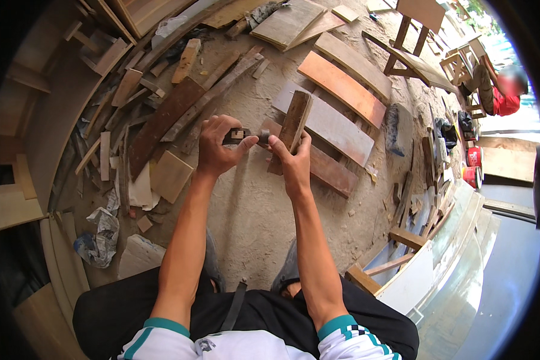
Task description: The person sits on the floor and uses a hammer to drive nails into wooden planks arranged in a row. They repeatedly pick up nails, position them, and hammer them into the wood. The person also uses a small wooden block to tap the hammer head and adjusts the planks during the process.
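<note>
In front of me my left hand is closed around a hammer, close under its dark metal head. The end of its wooden handle shows in the head, and the rest of the handle is hidden. The hammer's round grey face points toward my right hand, whose thumb tip is right beside it. That hand is closed on a short brown wood block, held tilted. Whether anything small sits between thumb and block cannot be made out. Below the block lie painted boards, one orange and one grey.
Scrap wood is heaped along the left, with crumpled paper nearer me. A wooden chair stands at the far right; beyond it is a person in red. Red cans and glossy sheets lie on the right.
</note>
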Demonstrator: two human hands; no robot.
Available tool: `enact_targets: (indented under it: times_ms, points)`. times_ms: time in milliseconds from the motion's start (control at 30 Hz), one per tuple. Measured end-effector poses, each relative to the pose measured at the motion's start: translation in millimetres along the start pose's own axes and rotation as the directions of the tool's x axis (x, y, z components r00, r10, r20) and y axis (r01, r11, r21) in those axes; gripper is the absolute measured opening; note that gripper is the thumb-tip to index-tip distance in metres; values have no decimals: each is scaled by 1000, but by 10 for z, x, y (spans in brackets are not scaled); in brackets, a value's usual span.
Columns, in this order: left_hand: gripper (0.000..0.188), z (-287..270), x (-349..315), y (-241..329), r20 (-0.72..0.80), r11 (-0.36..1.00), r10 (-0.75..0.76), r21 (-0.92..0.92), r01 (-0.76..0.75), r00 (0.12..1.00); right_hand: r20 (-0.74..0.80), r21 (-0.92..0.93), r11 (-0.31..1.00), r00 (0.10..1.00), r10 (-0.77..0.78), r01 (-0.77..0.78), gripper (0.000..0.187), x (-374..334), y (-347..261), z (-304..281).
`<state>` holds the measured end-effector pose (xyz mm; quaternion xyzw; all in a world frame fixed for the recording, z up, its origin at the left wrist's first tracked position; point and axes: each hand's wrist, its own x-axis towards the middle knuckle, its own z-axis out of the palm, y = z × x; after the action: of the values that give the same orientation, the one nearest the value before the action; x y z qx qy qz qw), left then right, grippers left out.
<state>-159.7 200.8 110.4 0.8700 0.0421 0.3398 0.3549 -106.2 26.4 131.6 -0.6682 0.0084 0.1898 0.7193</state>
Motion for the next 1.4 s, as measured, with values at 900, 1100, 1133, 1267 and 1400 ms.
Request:
enact_targets:
  times_ms: [900, 1100, 1133, 1267, 1400]
  points:
    - [26, 96, -30, 203, 16, 984, 42, 171, -45, 999, 125, 105, 994, 991, -42, 29, 66, 61, 14, 4]
    - [26, 80, 116, 107, 60, 999, -24, -44, 26, 998, 77, 89, 996, 997, -28, 21, 69, 87, 6, 16]
    - [27, 99, 152, 93, 50, 978, -114, -169, 121, 992, 69, 87, 996, 997, -32, 26, 70, 92, 3, 14]
    - [38, 195, 164, -4, 143, 881, -407, -200, 429, 902, -122, -59, 995, 988, -92, 86, 73, 56, -43, -46]
    - [40, 333, 214, 66, 12, 895, -441, -65, 441, 897, -141, -92, 989, 982, -129, 117, 83, -136, -157, -65]
